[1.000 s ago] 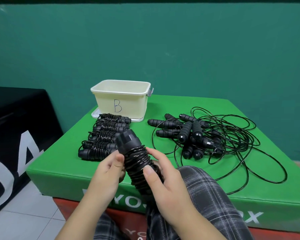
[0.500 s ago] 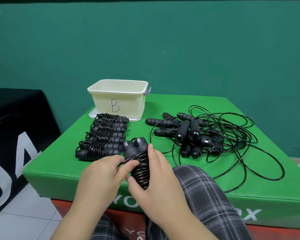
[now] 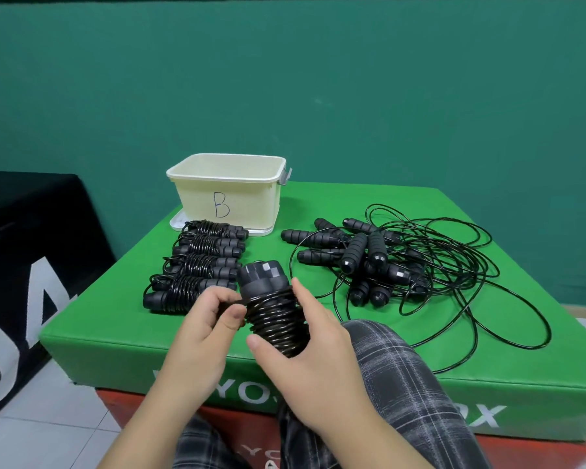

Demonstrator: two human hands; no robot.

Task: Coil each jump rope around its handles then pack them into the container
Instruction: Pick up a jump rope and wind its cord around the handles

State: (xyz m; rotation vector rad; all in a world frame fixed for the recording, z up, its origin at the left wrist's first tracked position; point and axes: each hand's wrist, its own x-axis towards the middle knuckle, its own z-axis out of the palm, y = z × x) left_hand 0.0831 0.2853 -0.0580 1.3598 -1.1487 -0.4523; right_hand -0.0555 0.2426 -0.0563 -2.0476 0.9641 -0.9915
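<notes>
Bundle tilted upright | right hand (image 3: pixel 305 350) grips coiled rope (image 3: pixel 274 316) | left hand (image 3: pixel 210 319) pinches cord

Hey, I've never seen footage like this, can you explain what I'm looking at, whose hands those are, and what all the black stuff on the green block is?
The picture comes from a camera worn on a person's head, looking down at their own hands. The right hand grips a coiled rope, wound around its two handles; the left hand pinches the cord's end. On the green block lie a row of finished coils, a tangled pile of uncoiled ropes, and a cream container marked B. Its inside is mostly out of sight.
</notes>
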